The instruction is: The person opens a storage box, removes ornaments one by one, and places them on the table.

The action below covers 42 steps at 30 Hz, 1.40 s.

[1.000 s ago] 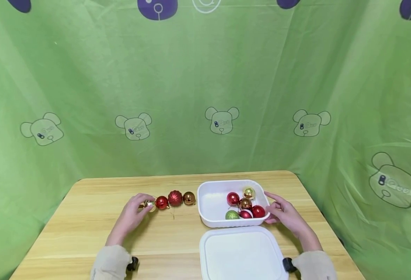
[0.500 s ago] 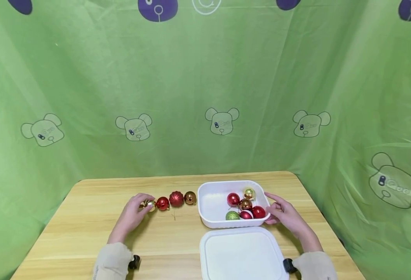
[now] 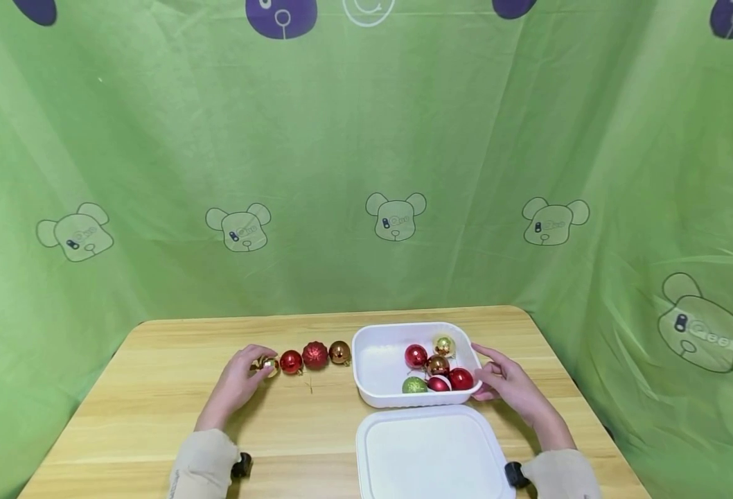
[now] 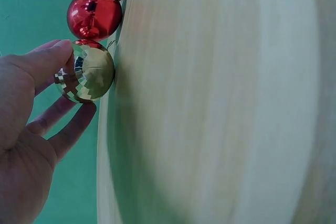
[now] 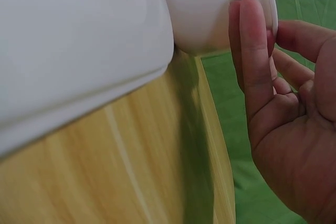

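Note:
My left hand (image 3: 237,382) pinches a shiny gold Christmas bauble (image 4: 94,72) with faceted sides, at the left end of a row on the table. Beside it lies a smooth red bauble (image 3: 291,362), followed by a ridged dark red bauble (image 3: 315,355) and a bronze bauble (image 3: 339,353) close to the box. The right hand (image 3: 513,388) holds the right side of a white plastic box (image 3: 373,398), fingers against its outer wall in the right wrist view. Inside, toward the right, are several baubles: red, bronze, gold, and a glittery green bauble (image 3: 414,385).
A white lid (image 3: 435,454) lies flat in front of the box. The wooden table (image 3: 298,443) ends at a green curtain (image 3: 316,270) behind and at the sides. Another small gold piece shows partly under the left fingers.
Almost nothing moves. The red, ridged and bronze baubles have shifted very slightly right in the head view; the left hand stays on the gold bauble and the right hand stays at the box.

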Available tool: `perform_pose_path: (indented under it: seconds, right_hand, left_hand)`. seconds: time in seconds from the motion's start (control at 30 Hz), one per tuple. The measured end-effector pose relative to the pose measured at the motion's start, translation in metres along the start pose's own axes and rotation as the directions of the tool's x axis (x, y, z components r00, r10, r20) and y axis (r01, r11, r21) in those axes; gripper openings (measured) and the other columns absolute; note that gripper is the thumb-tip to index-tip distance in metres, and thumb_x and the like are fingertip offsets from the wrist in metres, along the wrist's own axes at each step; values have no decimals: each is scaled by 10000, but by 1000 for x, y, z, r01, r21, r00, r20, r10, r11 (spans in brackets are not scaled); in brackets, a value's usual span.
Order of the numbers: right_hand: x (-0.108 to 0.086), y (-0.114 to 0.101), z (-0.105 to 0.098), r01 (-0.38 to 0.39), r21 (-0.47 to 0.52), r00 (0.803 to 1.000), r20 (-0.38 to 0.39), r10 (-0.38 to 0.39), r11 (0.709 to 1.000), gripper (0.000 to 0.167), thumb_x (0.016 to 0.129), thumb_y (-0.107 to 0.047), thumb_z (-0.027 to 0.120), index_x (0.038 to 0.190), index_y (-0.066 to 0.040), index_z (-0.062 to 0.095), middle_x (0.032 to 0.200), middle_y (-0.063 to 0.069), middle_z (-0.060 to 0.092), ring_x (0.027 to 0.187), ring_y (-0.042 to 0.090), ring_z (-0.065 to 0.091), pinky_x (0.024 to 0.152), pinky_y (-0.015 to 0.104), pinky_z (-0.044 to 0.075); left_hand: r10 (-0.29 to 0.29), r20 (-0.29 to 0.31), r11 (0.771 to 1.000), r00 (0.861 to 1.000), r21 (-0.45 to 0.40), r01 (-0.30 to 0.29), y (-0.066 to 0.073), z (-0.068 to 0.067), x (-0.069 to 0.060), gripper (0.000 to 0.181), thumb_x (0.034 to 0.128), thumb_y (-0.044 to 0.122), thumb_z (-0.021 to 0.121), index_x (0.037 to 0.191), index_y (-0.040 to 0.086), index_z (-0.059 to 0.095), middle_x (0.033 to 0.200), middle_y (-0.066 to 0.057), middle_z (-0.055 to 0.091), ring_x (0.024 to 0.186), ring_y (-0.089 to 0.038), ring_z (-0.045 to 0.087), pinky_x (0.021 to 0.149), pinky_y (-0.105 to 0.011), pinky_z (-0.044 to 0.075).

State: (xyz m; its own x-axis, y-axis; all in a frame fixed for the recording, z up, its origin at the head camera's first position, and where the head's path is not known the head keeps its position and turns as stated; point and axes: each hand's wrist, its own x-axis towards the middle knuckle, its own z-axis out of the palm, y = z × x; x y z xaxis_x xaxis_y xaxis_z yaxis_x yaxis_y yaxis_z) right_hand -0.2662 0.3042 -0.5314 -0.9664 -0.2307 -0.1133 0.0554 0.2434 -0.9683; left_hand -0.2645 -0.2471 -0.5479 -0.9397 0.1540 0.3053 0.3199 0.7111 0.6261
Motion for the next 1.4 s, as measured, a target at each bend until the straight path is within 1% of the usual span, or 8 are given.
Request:
perform_pose_path:
  seconds: [0.17,0.33,0.6,0.8,1.03,1.17,1.4]
  right_hand:
    - [-1,-1,1,6,16,1000,9,-7,1000,680,1049,-42,560,1633,-15,212,1014,205,617,827,229,733,793,367,662]
    - [-2,-1,1,4,16,1000,2,-4,1000,683,1045,-52,574,1631,-19,225,1009,193,620,822,230,731,788,365,662]
    - [-3,1,-1,-3,4,1000,-9,3,1000,682,1037,-50,581,1628,-27,242,1009,182,613,830,235,730,797,366,661]
    - [-4,2,-2,-2,0,1000,-10,2,1000,679,1038,-42,574,1629,-29,241,1013,193,601,838,243,731,801,372,661]
    - [-2,1,-2,-2,1,1000,-9,2,1000,670,1041,-34,564,1629,-33,244,1025,199,608,844,242,731,803,369,661]
    - [-2,1,-1,-1,0,1000,-8,1,1000,666,1042,-31,560,1629,-33,246,1026,203,609,843,242,732,800,369,661]
    - [-2,-1,1,-6,-8,1000,-11,6,1000,660,1045,-38,560,1628,-35,251,1030,201,605,844,236,729,800,366,660]
  left_hand:
    - [9,1,1000,1000,-6,-9,0,0,1,297,923,56,748,1217,74,712,1247,-111,702,1195,-330,645,1082,-563,510]
    - [-3,6,1000,1000,-18,3,1,0,1,316,923,60,752,1235,73,703,1269,-116,690,1214,-339,637,1099,-573,497]
    - [-32,4,999,999,-32,32,3,-1,-2,347,926,63,752,1267,72,688,1284,-115,679,1218,-337,635,1093,-565,508]
    - [-30,-1,999,1000,-20,30,2,-2,-5,355,933,90,756,1280,78,683,1305,-119,671,1226,-333,635,1082,-556,520]
    - [-42,-3,998,999,-41,42,0,-5,-7,351,927,88,763,1270,94,686,1296,-94,676,1220,-316,638,1073,-557,527]
    - [-32,-10,999,999,-26,31,-1,-6,-7,354,930,94,759,1276,100,682,1301,-96,673,1232,-326,631,1074,-570,521]
    - [-30,-23,1000,999,2,31,6,-13,-6,379,950,139,744,1319,97,665,1336,-107,663,1272,-351,607,1119,-615,462]
